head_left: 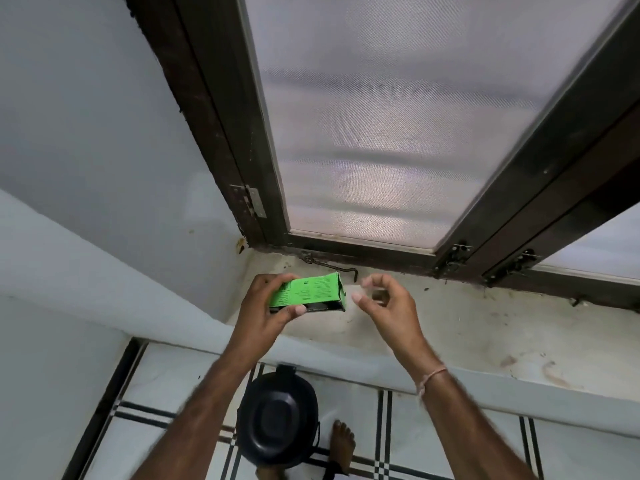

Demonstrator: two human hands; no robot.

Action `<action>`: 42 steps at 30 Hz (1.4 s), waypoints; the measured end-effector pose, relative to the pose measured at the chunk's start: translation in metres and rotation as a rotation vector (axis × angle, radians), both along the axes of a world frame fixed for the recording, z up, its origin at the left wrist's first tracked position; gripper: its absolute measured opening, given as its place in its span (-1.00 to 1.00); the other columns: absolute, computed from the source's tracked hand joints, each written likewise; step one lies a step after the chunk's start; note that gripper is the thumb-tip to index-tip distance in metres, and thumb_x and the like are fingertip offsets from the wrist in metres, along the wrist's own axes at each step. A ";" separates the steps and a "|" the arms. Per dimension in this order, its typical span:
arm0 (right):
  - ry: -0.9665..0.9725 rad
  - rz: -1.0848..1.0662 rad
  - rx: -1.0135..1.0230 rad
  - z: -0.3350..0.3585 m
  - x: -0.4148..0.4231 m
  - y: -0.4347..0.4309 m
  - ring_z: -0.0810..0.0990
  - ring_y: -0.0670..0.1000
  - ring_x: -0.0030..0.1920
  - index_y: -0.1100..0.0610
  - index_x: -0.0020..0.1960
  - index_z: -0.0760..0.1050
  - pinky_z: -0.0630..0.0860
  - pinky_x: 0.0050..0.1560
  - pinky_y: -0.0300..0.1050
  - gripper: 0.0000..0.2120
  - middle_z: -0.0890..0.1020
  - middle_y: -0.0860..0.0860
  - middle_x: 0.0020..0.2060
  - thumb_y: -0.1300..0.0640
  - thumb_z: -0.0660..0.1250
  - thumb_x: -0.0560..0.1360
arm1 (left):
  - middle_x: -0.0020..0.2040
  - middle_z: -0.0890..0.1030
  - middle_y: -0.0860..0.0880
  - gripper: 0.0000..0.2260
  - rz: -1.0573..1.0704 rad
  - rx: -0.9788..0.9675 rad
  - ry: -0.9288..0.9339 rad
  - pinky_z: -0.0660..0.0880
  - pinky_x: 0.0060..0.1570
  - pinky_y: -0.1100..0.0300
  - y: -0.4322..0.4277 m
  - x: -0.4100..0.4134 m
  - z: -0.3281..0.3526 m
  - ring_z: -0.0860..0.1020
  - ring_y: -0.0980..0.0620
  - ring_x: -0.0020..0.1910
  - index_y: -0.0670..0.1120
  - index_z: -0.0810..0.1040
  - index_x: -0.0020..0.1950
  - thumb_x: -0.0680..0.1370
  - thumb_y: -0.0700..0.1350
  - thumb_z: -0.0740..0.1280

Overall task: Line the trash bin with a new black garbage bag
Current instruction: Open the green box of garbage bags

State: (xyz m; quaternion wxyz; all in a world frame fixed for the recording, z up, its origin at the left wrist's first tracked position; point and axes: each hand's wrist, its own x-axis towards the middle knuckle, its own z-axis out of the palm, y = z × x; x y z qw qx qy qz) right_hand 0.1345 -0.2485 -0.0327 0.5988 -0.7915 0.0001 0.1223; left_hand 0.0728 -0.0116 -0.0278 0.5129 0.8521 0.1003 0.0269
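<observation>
Currently the green box [307, 293] is the thing in hand; judging by the task, I take it to be the garbage-bag carton, though the print is too small to read. My left hand [266, 306] clamps it at its left end, thumb on the near face, fingers wrapped over the far side, box held level above the window sill [467, 327]. The box's right end looks torn open, flap sticking up. No black bag is showing outside it that I can see.

My right hand [384, 303] is just beside that open end, not touching, fingers loosely curled with thumb and forefinger apart, holding nothing.

The trash bin [278, 415] sits on the tiled floor [450, 445] below, well apart from the box, against the base of the ledge, next to a bare foot [343, 445]. Black, lid seems closed. Whether it's lined, cannot tell.

Step, as I judge it: fetching a bag, lining not started.

Next move calls for: right thumb and forefinger into the open end, pinch one bag, draw it out while left keeps the box steady. Then park the box on the sill and go down to the bin.
</observation>
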 end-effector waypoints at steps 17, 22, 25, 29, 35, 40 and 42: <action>-0.177 0.149 0.055 0.026 -0.023 0.014 0.67 -0.11 0.07 0.10 0.22 0.67 0.60 0.07 -0.27 -0.73 0.65 -0.02 0.15 0.20 0.52 0.53 | 0.22 0.52 -0.02 -0.55 0.023 0.040 -0.058 0.42 0.04 0.50 0.002 -0.013 0.019 0.54 0.07 0.21 0.17 0.55 0.27 0.47 -0.16 0.57; -0.171 0.092 0.231 0.029 -0.029 0.018 0.69 -0.02 0.03 0.22 -0.14 0.70 0.63 0.06 -0.10 -0.83 0.69 -0.01 -0.06 0.14 0.48 0.57 | 0.21 0.51 0.01 -0.56 0.055 0.044 -0.083 0.39 -0.01 0.52 0.007 -0.015 0.024 0.50 0.21 0.18 0.19 0.54 0.27 0.43 0.00 0.53; -0.063 0.073 0.304 0.030 -0.030 0.023 0.71 -0.07 -0.05 0.29 -0.11 0.70 0.61 0.01 -0.18 -0.86 0.72 0.03 -0.10 0.22 0.48 0.56 | 0.22 0.52 -0.02 -0.54 0.027 0.041 -0.090 0.37 -0.04 0.60 0.006 -0.014 0.024 0.49 0.26 0.18 0.25 0.52 0.24 0.46 -0.11 0.57; 0.040 0.029 0.327 0.032 -0.027 0.026 0.75 -0.06 -0.08 0.23 0.07 0.67 0.65 -0.02 -0.20 -0.85 0.77 0.01 -0.09 0.31 0.52 0.51 | 0.21 0.53 0.01 -0.56 -0.005 0.014 -0.094 0.39 -0.02 0.57 0.010 -0.016 0.028 0.49 0.32 0.16 0.27 0.53 0.23 0.44 -0.06 0.54; -0.032 -0.001 0.191 0.036 -0.021 0.029 0.78 0.13 -0.06 0.28 0.05 0.75 0.72 0.00 -0.07 -0.87 0.72 0.17 0.02 0.36 0.50 0.51 | 0.23 0.52 0.15 -0.55 -0.073 -0.061 -0.094 0.49 -0.02 0.46 0.014 -0.021 0.029 0.51 0.23 0.22 0.37 0.55 0.20 0.41 -0.05 0.51; -0.012 0.019 0.156 0.038 -0.022 0.031 0.76 -0.09 -0.23 0.30 0.05 0.74 0.67 -0.13 -0.30 -0.86 0.72 0.12 -0.04 0.41 0.44 0.55 | 0.23 0.54 0.11 -0.57 -0.098 -0.073 -0.100 0.54 -0.01 0.35 0.016 -0.022 0.025 0.53 0.13 0.23 0.23 0.58 0.22 0.41 -0.08 0.51; 0.016 0.040 0.116 0.037 -0.021 0.031 0.74 -0.12 -0.27 0.31 0.04 0.74 0.66 -0.15 -0.32 -0.86 0.75 0.14 -0.07 0.40 0.43 0.56 | 0.24 0.54 0.09 -0.59 -0.114 -0.075 -0.095 0.53 -0.02 0.36 0.017 -0.023 0.025 0.53 0.14 0.23 0.22 0.58 0.22 0.42 -0.08 0.50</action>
